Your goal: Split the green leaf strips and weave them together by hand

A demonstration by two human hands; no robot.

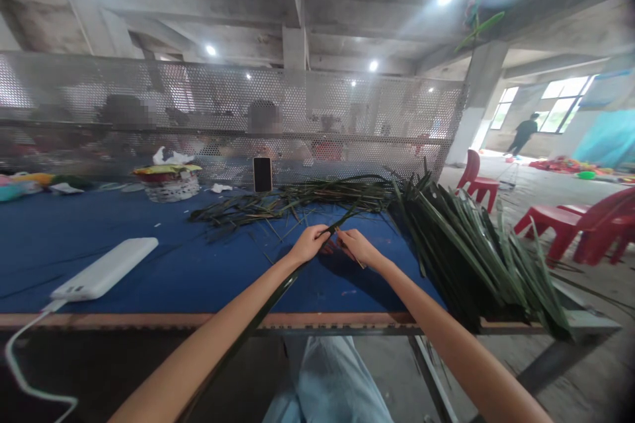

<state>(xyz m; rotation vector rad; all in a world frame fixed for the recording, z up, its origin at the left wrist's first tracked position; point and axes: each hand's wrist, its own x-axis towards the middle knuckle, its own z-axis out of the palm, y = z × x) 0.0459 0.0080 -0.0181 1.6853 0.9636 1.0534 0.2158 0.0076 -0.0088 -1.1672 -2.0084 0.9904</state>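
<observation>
My left hand (pixel 310 242) is closed on a long green leaf (pixel 282 289), which runs back along my left forearm toward me. The leaf's tip points away, over the cuttings behind. Just to the right, my right hand (pixel 358 246) is closed beside the leaf, its fingers pinching a thin brownish tool (pixel 361 265) whose end shows below the palm. Its working end is too small to make out. To the right of my hands lies a big stack of long green leaves (pixel 461 251). Beyond them, loose leaf strips (pixel 337 192) are heaped along the back.
A white power bank (pixel 106 269) with a cable lies on the blue table (pixel 198 284) at left. A phone (pixel 262 174) stands by the perforated metal screen (pixel 208 99), near a white bucket (pixel 173 187). Red chairs (pixel 590 225) stand at right; a person (pixel 526 134) is farther off.
</observation>
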